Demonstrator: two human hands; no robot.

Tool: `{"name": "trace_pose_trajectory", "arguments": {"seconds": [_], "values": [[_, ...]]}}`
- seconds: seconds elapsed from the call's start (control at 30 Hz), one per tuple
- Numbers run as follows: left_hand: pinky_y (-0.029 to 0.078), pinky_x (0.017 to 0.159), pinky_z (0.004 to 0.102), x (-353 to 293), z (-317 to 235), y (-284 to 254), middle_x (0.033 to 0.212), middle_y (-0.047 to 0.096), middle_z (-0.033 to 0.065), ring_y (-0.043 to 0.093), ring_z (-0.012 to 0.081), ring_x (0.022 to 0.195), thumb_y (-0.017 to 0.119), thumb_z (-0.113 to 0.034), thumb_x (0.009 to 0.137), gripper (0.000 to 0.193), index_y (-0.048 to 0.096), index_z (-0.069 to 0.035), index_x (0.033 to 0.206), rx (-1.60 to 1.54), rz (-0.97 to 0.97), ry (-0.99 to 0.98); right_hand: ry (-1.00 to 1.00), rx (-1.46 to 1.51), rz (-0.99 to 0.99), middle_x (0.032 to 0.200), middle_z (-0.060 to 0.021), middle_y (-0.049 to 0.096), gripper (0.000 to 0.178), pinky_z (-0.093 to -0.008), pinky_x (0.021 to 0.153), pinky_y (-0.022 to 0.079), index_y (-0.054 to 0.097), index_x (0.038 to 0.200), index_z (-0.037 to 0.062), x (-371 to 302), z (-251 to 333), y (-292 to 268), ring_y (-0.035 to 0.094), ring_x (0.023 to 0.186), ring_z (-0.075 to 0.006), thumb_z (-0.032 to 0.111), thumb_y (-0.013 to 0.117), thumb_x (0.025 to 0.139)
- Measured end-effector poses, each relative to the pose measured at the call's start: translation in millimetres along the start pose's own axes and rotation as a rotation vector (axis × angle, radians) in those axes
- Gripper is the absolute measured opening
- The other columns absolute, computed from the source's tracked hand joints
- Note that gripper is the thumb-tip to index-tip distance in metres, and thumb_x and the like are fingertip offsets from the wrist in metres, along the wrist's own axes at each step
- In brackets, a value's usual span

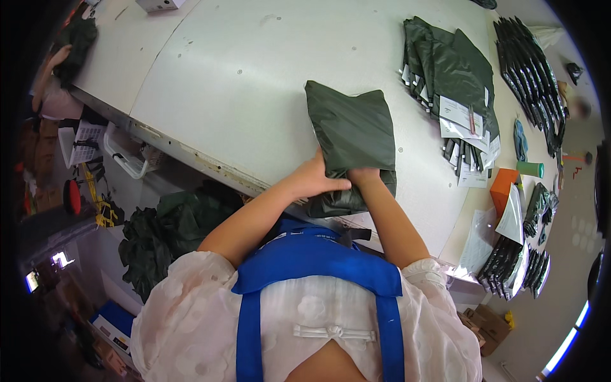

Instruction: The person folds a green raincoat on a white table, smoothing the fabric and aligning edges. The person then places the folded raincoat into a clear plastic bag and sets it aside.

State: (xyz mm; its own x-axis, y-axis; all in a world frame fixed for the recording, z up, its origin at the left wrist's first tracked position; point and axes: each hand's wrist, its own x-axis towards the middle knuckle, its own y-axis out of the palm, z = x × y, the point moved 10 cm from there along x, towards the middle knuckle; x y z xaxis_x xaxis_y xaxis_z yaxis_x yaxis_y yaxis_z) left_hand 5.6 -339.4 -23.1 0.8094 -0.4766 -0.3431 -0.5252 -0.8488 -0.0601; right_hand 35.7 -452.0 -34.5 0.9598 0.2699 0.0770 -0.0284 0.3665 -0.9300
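A dark green plastic mailing bag (353, 130) lies on the table in front of me, its mouth turned toward my body. My left hand (318, 178) grips the bag's left edge near the mouth, thumb on top and the other fingers hidden behind the plastic. Past the wrist, my right hand (364, 174) disappears under the upper layer at the mouth, so its fingers cannot be seen. Another dark green plastic piece (337, 202) sits below the hands at the table edge; whether it belongs to the same bag is unclear.
To the right is a pile of dark green bags (455, 70) with white labels and a pen on it. Beyond are rows of black packages (528, 76), an orange box (503, 188) and a green tape roll (530, 169). Crumpled green bags (172, 232) hang at lower left. Another person's hand (60, 55) shows far left.
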Motion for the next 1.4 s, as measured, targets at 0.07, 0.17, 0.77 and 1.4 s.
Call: {"name": "trace_pose_trajectory", "arguments": {"seconds": [0.07,0.17,0.77,1.4], "values": [[0.036,0.105,0.0394,-9.0,8.3,1.1,0.135,0.045,0.0211,0.047,0.0284,0.123,0.078,-0.033,0.075,0.104,0.011,-0.002,0.148,-0.626,0.114,-0.241,0.092,-0.041,0.06,0.145,-0.0136,0.04,0.056,-0.0457,0.112,0.024,0.043,0.14,0.0135,5.5,-11.0,16.8,0.035,0.134,-0.0325,0.042,0.046,0.091],[0.035,0.106,0.0366,-15.7,39.7,7.0,0.135,0.044,0.0182,0.045,0.0261,0.124,0.078,-0.02,0.073,0.102,0.012,-0.006,0.149,-0.859,0.138,-0.25,0.137,-0.1,0.144,0.145,-0.0131,0.04,0.058,-0.0455,0.111,0.025,0.043,0.139,0.0135,14.8,-3.2,32.3,0.036,0.133,-0.032,0.044,0.047,0.09],[0.019,0.112,0.0302,-23.8,40.6,15.2,0.153,0.016,0.0242,0.018,0.0295,0.143,0.059,0.002,0.062,0.106,0.002,-0.005,0.151,-0.185,0.107,-0.036,0.141,-0.054,0.124,0.142,-0.011,0.043,0.057,-0.0404,0.108,0.03,0.047,0.136,0.0117,27.5,13.7,-19.5,0.041,0.13,-0.0277,0.045,0.047,0.09],[0.039,0.099,0.0336,-20.5,58.6,18.0,0.129,0.049,0.029,0.052,0.0379,0.116,0.06,-0.001,0.066,0.103,0.0,-0.005,0.15,-0.12,0.161,-0.169,0.206,-0.063,0.244,0.142,-0.0115,0.044,0.058,-0.0393,0.107,0.03,0.047,0.136,0.0111,85.9,15.5,7.5,0.041,0.13,-0.0277,0.045,0.049,0.09]]}}
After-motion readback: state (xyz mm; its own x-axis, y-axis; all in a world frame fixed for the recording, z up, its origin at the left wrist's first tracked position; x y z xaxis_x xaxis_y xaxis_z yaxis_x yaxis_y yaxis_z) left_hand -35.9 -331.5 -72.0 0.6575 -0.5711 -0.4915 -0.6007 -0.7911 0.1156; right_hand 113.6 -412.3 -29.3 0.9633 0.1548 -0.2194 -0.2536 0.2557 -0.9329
